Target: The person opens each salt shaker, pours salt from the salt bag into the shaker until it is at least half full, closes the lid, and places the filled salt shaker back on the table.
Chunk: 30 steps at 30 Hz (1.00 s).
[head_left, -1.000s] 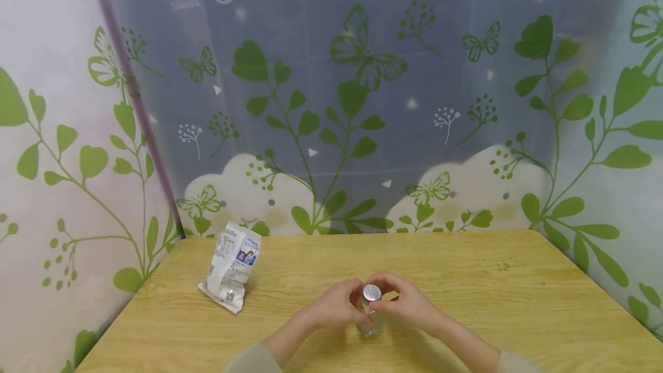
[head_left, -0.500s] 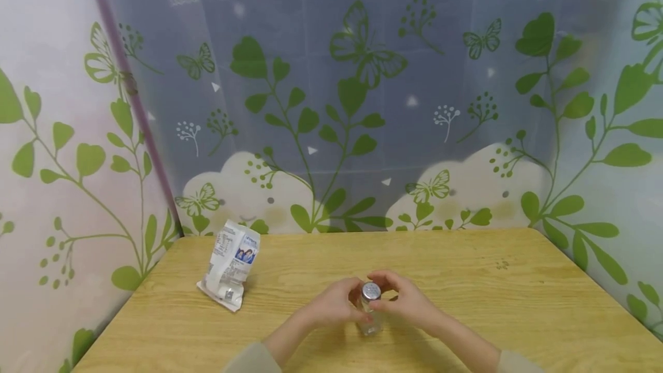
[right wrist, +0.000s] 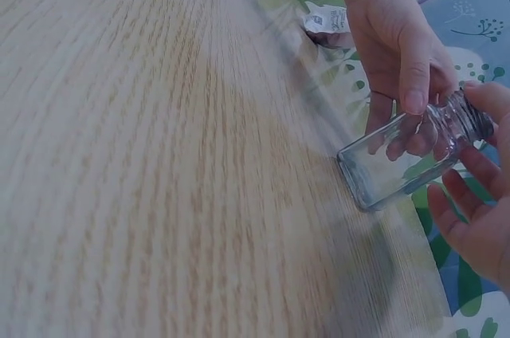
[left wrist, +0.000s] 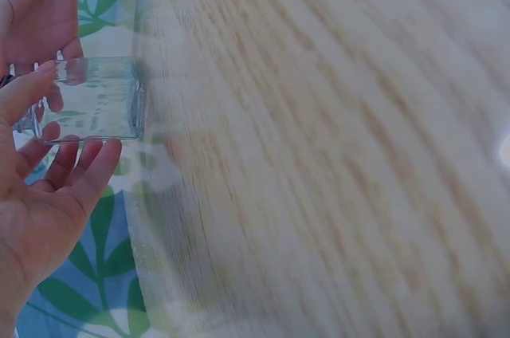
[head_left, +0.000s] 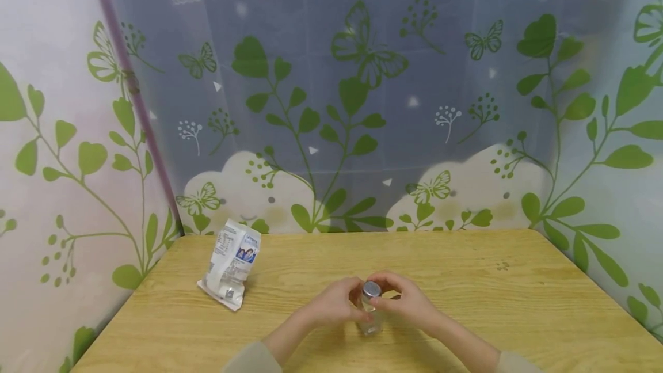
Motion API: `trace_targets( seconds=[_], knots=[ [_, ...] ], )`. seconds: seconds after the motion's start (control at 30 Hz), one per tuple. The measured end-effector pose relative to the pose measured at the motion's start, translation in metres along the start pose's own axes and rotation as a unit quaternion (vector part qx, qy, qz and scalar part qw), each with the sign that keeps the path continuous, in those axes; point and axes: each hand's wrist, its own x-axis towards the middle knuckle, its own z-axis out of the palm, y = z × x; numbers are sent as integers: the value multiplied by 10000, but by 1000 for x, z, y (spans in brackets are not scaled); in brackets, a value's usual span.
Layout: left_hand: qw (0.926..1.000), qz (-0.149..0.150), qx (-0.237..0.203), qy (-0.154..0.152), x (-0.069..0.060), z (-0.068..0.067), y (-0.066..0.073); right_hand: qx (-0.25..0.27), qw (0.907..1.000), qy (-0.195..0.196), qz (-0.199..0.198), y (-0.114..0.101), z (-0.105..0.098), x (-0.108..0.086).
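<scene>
The bottle point(head_left: 370, 327) is clear and its lid point(head_left: 371, 289) silver. White covers most of the bag point(head_left: 228, 266), with dark print and a blue picture panel. The table point(head_left: 290, 275) is honey-yellow with brown wood grain. Green leaves and butterflies, white butterflies and triangles, and cream clouds pattern the slate-blue back curtain point(head_left: 414, 85). The left curtain point(head_left: 41, 22) is pinkish white, the right curtain point(head_left: 611, 191) pale blue, both green-leaved; a strip point(head_left: 119, 53) is mauve. The sleeves point(head_left: 254, 360) are pale beige-grey.
</scene>
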Motion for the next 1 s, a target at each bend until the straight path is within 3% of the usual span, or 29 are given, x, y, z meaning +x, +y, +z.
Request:
trace_targets(
  seconds=[0.27,0.7,1.0],
  knots=[
    [10000,29,70,-1,-1,-1,2,56,9999,-115,35,-2,-7,-2],
    [9999,-8,153,44,-3,0,5,-92,9998,132,124,-2,-17,-3],
    [9993,107,333,139,-1,1,4,76,9993,271,225,0,-24,-9]
  ],
)
